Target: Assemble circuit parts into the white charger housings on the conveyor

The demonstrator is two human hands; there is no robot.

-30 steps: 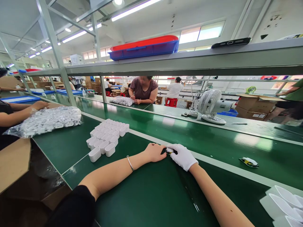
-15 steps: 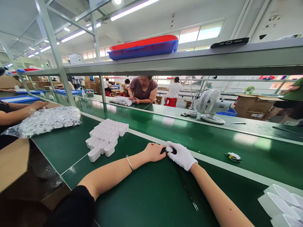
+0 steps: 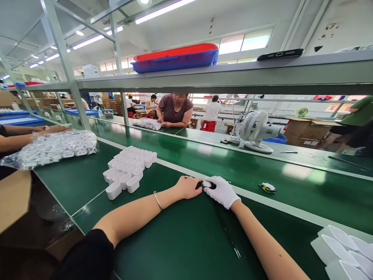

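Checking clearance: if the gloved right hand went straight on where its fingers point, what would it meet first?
Likely the small dark part it holds, then the left hand just beyond.

The belt [image 3: 180,241] is carrying a block of cases [image 3: 128,169], a bag [image 3: 49,147] at left, a packet [image 3: 268,188] at right, trays [image 3: 344,249] near the corner; left hand [image 3: 188,187] and right hand [image 3: 223,191] are resting on it, pinching a part [image 3: 207,185].

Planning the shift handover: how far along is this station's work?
Looks done: one small white-and-yellow piece lies on the belt to the right. In hand: the left hand and gloved right hand pinch a small black-and-yellow piece together. Left: a block of white cases stands untouched beside the left arm.
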